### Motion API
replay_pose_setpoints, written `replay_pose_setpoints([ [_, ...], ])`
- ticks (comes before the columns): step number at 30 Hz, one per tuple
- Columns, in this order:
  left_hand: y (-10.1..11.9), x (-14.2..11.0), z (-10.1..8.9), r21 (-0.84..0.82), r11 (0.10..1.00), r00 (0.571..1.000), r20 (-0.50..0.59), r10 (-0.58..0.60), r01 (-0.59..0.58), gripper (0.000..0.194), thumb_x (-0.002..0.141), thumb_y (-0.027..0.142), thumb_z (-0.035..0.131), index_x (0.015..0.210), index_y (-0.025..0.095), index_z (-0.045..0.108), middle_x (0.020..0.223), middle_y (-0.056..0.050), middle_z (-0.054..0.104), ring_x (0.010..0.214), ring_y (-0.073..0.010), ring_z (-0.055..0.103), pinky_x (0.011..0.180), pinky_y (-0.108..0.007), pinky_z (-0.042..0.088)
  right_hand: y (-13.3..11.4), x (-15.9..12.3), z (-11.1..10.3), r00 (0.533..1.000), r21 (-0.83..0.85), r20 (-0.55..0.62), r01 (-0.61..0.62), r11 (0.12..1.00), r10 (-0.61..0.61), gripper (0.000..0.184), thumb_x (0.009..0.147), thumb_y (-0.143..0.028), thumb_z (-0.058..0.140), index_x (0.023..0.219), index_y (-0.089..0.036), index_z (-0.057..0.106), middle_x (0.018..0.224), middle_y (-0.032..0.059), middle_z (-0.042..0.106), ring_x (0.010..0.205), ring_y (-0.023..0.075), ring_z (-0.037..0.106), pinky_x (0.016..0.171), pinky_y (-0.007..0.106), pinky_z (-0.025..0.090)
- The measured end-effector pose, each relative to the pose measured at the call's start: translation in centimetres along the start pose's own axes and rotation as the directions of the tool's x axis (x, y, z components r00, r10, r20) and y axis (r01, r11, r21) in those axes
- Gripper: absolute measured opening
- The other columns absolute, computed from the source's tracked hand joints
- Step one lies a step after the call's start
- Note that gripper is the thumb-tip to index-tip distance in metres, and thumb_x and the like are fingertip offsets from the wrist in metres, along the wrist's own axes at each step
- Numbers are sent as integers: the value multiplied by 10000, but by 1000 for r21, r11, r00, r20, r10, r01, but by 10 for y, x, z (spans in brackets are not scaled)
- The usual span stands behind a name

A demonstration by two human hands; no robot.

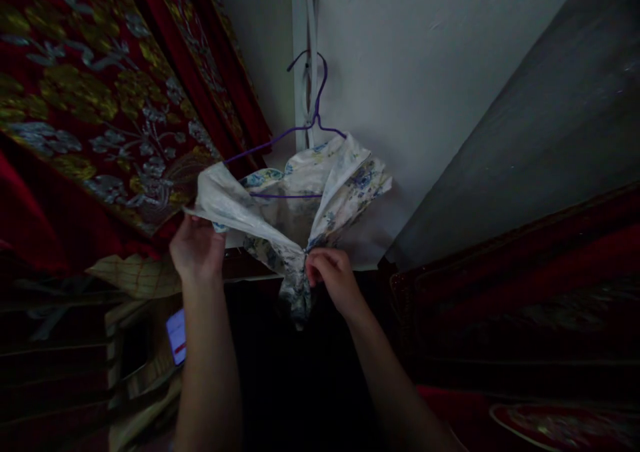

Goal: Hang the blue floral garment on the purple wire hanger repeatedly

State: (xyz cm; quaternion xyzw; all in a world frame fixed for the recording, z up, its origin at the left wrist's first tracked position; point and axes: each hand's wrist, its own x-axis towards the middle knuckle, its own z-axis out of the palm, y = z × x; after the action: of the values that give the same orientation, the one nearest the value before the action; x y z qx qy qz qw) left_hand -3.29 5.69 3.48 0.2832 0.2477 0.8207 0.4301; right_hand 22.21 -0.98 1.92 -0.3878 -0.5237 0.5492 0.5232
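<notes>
A white blouse with blue floral print hangs on a purple wire hanger, its front gathered to a narrow lower end. The hanger's hook loops at a pale vertical strip on the wall. My left hand is at the blouse's left sleeve edge, with thumb and fingers closed on the cloth. Lower down and to the right, my right hand pinches the blouse front where the two sides meet. The exact fingertip contact there is partly hidden and dim.
Red cloth with gold and silver embroidery hangs at the left. A lit phone screen shows at lower left, near a checked cloth. The pale wall stands behind the hanger. Dark red embroidered fabric lies at the right.
</notes>
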Motion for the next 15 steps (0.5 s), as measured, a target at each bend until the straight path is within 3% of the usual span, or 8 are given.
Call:
replay_pose_setpoints([
  [3,-34,-43,-10,-62,984,981,-88,-173,168,111,864,289,621,792,205,611,807,-28,724,899,-187,696,906,-370,544,5,-10,6,992,107,-109,-43,993,55,290,731,-358,532,488,-201,545,436,-11,477,426,101,396,461,251,264],
  [8,-69,-87,-15,237,966,977,-202,-60,108,175,783,321,719,801,185,612,784,4,680,749,-133,637,723,-237,484,7,-23,-5,950,196,-298,-39,980,98,271,720,-391,585,526,-202,570,465,-18,472,443,105,387,454,250,270],
  [11,-68,-92,-13,240,962,977,-196,-82,129,240,730,335,773,782,170,608,706,35,614,636,-95,561,623,-194,431,13,-30,-18,958,140,-256,-92,986,126,288,714,-386,572,493,-202,551,454,-17,454,437,104,379,454,252,268],
  [15,-53,-101,4,195,962,981,-75,-179,190,302,728,416,777,802,177,607,739,32,610,668,-103,573,651,-197,459,32,-32,-30,971,-53,-37,-238,970,236,303,720,-382,590,487,-188,587,455,0,491,456,115,433,481,251,303],
])
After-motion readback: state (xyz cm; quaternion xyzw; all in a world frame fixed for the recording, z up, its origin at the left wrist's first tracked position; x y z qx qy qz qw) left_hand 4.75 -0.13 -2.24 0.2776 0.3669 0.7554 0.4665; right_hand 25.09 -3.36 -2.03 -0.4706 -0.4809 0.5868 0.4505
